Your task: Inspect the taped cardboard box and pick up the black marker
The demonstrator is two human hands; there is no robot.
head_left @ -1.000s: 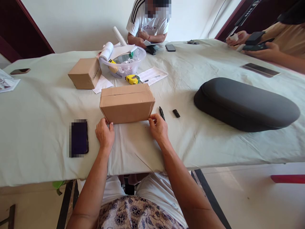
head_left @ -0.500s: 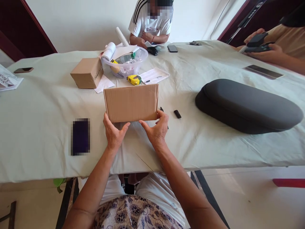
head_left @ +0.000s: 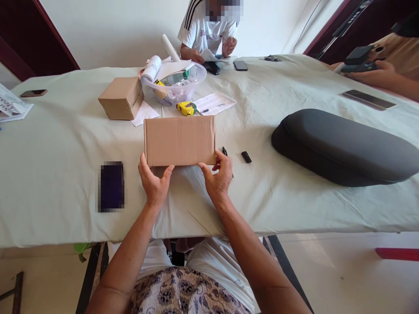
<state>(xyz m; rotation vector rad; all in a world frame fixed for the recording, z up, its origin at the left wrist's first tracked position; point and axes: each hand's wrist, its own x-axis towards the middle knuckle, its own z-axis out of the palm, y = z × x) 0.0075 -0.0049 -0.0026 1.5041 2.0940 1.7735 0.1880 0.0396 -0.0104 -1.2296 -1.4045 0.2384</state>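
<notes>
A plain brown cardboard box (head_left: 180, 140) stands tilted up on its far edge on the cloth-covered table (head_left: 65, 144), its broad face turned toward me. My left hand (head_left: 153, 181) grips its lower left corner, thumb in front and fingers underneath. At the lower right corner my right hand (head_left: 217, 176) holds it the same way. A black pen (head_left: 224, 151) lies just right of the box, partly hidden behind my right fingers.
A dark phone (head_left: 111, 186) lies left of my hands. A small black cap (head_left: 246, 156) and a large dark padded case (head_left: 343, 144) lie to the right. Behind are a second box (head_left: 121, 98), a clear bowl (head_left: 176, 85), a yellow tape measure (head_left: 185, 108) and papers. Other people sit at the far and right sides.
The box lay flat a second ago with my hands at its near corners. Both hands slid under it and tipped its near side up, so it now stands on edge.
</notes>
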